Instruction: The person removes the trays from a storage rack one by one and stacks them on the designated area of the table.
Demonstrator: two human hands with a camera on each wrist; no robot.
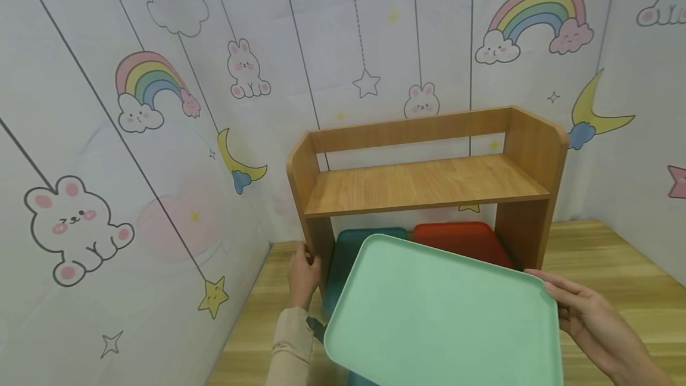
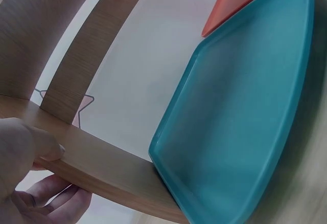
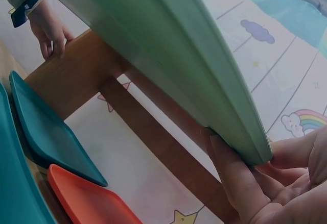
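My right hand (image 1: 595, 314) grips a light green tray (image 1: 445, 314) at its far right corner, thumb and fingers on opposite faces. Tilted, this tray hangs in front of a small wooden desk shelf (image 1: 429, 186). At the shelf's left side, my left hand (image 1: 303, 276) holds the upright panel (image 2: 112, 163) between thumb and fingers. Under the shelf board lie a teal tray (image 1: 348, 261) on the left and a red tray (image 1: 455, 237) on the right, both partly hidden by the green one in the head view.
Nearer the front, another teal tray (image 3: 15, 168) shows partly beside the first. The wood-grain tabletop (image 1: 616, 267) extends to both sides of the shelf. Behind it hangs a white cloth wall (image 1: 321, 28) printed with rabbits, rainbows and stars.
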